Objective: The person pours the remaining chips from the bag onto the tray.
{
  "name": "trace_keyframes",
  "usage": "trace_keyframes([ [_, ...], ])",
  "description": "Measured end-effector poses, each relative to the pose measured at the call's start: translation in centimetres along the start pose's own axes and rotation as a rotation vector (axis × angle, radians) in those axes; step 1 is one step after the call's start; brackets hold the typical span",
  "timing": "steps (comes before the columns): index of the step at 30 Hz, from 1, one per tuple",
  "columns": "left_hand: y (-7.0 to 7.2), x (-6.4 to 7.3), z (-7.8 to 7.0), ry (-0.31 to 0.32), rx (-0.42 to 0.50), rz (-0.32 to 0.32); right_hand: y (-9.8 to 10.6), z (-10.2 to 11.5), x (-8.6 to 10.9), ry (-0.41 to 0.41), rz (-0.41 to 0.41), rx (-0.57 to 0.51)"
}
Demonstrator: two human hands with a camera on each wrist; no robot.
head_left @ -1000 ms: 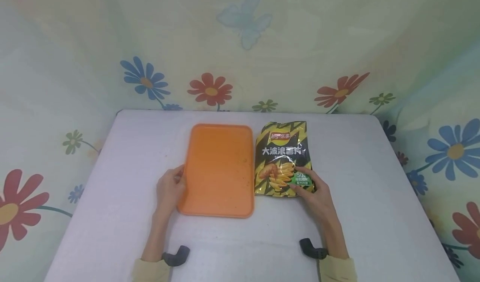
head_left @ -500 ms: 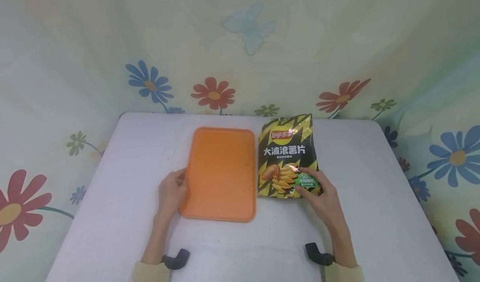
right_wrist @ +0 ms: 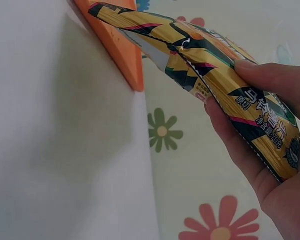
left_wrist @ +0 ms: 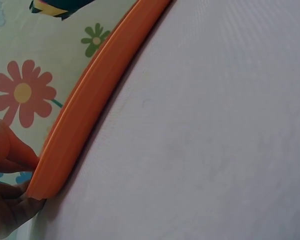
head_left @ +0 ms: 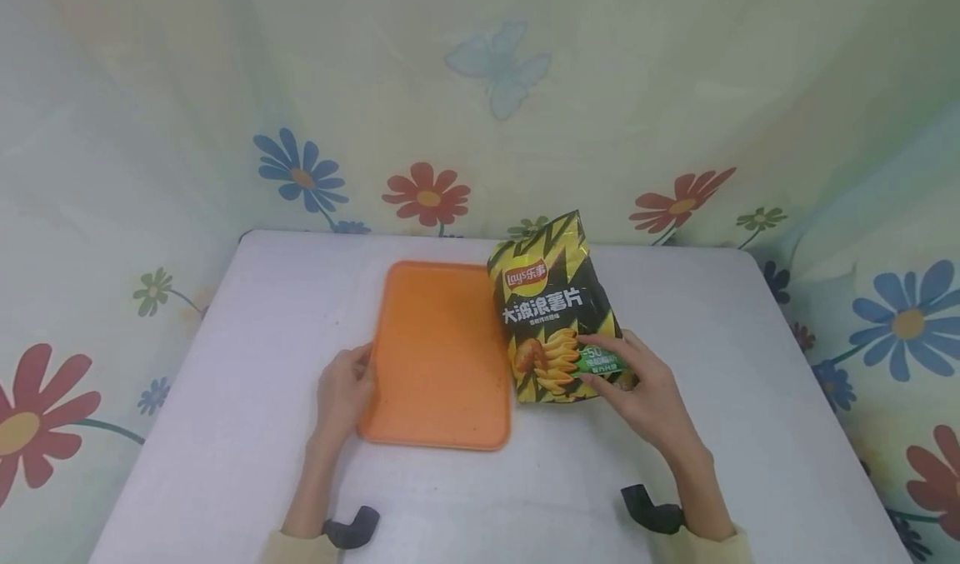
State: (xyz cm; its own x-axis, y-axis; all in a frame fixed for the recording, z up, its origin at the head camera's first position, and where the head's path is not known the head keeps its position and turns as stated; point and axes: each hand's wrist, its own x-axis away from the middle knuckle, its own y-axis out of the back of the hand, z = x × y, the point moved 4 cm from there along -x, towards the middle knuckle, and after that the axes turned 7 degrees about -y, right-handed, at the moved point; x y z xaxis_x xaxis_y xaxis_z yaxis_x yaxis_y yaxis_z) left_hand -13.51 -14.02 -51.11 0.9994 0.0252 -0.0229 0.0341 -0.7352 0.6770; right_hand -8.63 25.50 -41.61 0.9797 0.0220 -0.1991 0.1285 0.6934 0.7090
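Note:
An orange rectangular tray (head_left: 442,356) lies on the white table. My left hand (head_left: 345,393) pinches its left edge; in the left wrist view the thumb and fingers (left_wrist: 20,152) meet the end of the tray's raised side wall. A black and yellow bag of potato chips (head_left: 551,306) is gripped by my right hand (head_left: 648,393) at its lower right, thumb on one face and fingers behind. The bag tilts left and its left side overlaps the tray's right edge. In the right wrist view the bag (right_wrist: 215,65) is held clear of the table, casting a shadow.
The white table (head_left: 750,397) extends on both sides of the tray, its far edge meeting a flowered cloth backdrop (head_left: 345,64). A black wrist strap piece (head_left: 352,528) sits at the left wrist, another black piece (head_left: 651,510) at the right.
The bag of chips has risen off the table, tilted and shifted left over the tray's right edge, carried by my right hand. My left hand stays on the tray's edge.

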Motion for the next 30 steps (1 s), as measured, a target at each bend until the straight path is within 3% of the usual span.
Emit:
trace_keyframes([
  [5, 0.0, 0.0, 0.1, 0.004, 0.001, 0.008, 0.3, 1.3, -0.6, 0.086, 0.026, 0.074],
  [12, -0.2, 0.1, 0.3, -0.001, -0.012, 0.011, 0.5, 3.5, -1.4, 0.205, 0.126, 0.178],
  [20, -0.3, -0.1, 0.2, -0.025, -0.012, -0.01, 1.0, 6.2, -2.3, 0.338, 0.212, 0.365],
  [30, -0.4, 0.1, 0.2, -0.024, 0.0, -0.031, 0.5, 7.7, -2.8, 0.338, 0.328, 0.461],
])
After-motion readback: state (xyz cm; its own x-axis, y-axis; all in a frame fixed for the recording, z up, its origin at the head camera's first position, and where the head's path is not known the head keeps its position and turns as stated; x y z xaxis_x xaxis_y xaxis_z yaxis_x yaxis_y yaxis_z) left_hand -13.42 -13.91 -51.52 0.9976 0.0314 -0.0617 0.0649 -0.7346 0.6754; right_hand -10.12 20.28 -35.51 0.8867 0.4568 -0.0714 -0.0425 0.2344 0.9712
